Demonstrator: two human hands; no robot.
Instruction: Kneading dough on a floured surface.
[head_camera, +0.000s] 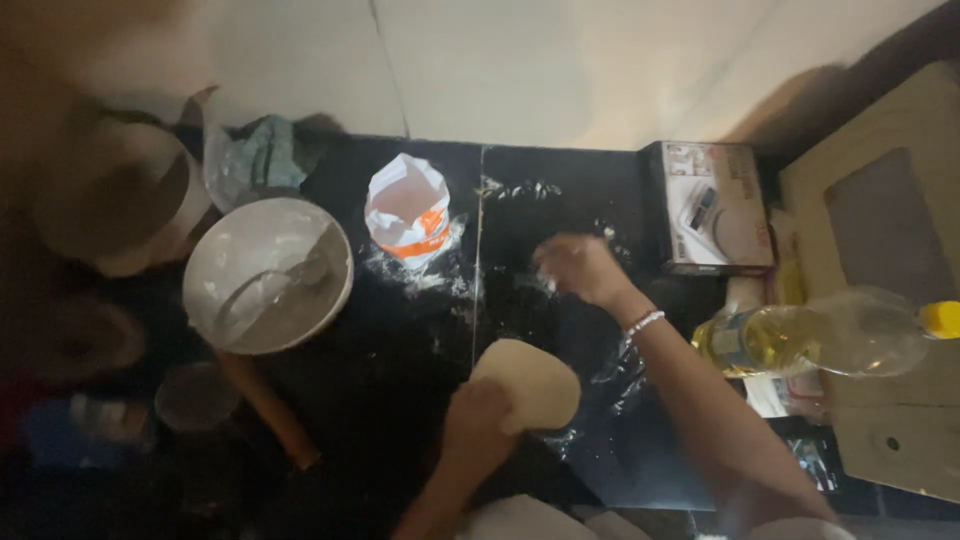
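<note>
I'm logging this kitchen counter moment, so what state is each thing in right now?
left hand: resting on the dough
dough: flattened, lying on the dark counter
right hand: blurred, over scattered flour
flour bag: upright, top open
white bowl: smeared inside
oil bottle: on its side, capped
rolling pin: lying unused

Pale beige dough (535, 385), black counter (400, 350), white-and-orange flour bag (407, 210), yellow-capped bottle (820, 338).

the whole left side is smeared by motion blur, so the round containers (120, 200) there cannot be identified. the right hand (578, 268) is blurred, its fingers indistinct. both forearms run off the bottom edge. the bottle's cap (940, 318) is cut by the right edge.
</note>
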